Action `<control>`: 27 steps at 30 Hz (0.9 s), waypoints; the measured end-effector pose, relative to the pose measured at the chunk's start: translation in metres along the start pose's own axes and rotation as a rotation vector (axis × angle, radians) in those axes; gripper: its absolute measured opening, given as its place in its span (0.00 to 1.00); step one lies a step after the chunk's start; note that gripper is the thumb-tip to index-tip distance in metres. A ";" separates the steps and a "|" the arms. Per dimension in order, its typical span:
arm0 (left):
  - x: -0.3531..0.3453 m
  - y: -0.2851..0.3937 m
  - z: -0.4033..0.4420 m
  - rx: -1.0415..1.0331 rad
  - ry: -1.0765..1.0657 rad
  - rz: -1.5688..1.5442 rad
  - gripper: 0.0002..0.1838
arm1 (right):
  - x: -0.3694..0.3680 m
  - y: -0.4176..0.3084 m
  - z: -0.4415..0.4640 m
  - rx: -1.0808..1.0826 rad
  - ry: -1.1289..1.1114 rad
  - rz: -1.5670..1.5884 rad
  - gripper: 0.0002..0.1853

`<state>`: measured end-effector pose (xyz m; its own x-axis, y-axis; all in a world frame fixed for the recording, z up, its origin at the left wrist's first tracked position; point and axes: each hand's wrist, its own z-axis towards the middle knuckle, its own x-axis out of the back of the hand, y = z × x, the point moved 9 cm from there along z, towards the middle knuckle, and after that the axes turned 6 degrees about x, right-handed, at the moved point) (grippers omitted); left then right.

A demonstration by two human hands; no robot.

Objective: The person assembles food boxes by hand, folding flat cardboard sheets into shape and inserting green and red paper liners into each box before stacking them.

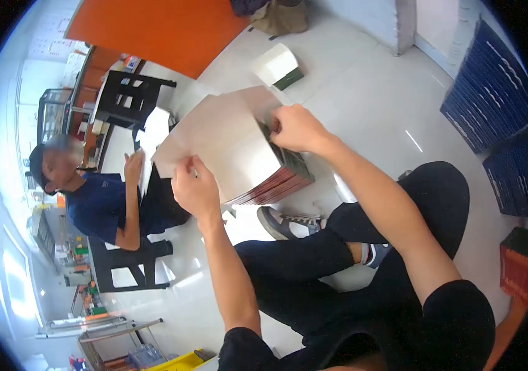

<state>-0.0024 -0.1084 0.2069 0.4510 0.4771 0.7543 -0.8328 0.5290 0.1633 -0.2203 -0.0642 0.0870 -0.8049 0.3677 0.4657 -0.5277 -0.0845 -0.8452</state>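
In front of my knees stands a tall stack of books or covers (271, 189) with reddish and dark green edges. A large cream sheet (230, 139) lies over its top, lifted and bent along the far side. My left hand (196, 188) pinches the near left edge of this sheet between thumb and fingers. At the right side of the stack, my right hand (298, 128) is closed at the sheet's edge, with the fingertips partly hidden. Whether the sheet is loose or joined to the stack is unclear.
Another person (100, 195) sits at the left, holding white sheets. Black stools (131, 99) stand near them. A smaller cream-topped stack (276, 65) is on the floor. Tall dark blue stacks (493, 86) line the right, with a red stack (519, 266) below. An orange panel (158, 31) is behind.
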 end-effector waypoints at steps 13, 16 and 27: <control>-0.047 -0.061 0.002 0.067 -0.251 0.141 0.10 | -0.002 -0.011 -0.003 -0.026 -0.080 -0.128 0.12; -0.043 -0.065 0.000 0.157 -0.295 0.094 0.09 | -0.003 -0.011 -0.003 -0.015 -0.065 -0.127 0.12; -0.048 -0.093 -0.017 0.492 -0.205 -0.613 0.19 | -0.008 -0.010 -0.001 -0.022 -0.080 -0.120 0.13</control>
<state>0.0588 -0.1683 0.1451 0.8446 0.0396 0.5339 -0.5244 0.2625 0.8100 -0.2086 -0.0650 0.0912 -0.7557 0.2986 0.5828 -0.6165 -0.0240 -0.7870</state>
